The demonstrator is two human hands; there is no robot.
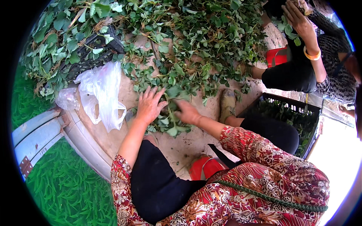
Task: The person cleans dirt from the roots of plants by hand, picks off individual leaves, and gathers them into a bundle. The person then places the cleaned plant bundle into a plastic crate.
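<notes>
My left hand (pixel 148 106) reaches to the near edge of a spread of green leafy seedlings (pixel 211 41), which look like strawberry plants. Its fingers are stretched out and apart, the tips touching leaves. Beside it, my right hand (pixel 187 113) is blurred by motion, its fingers partly lost among leaves, so any hold there cannot be made out. Between and below the hands lies a small bunch of seedlings (pixel 169 126) with toothed leaves. Another blurred leafy piece (pixel 175 92) shows just above my right hand.
A white plastic bag (pixel 103 92) and a clear crumpled one (pixel 68 99) lie at left, near a dark crate (pixel 92 45) under plants. A black crate of leaves (pixel 290 109) stands at right. A co-worker's raised hand (pixel 301 24) holds a seedling. Metal rails (pixel 81 132) border the left.
</notes>
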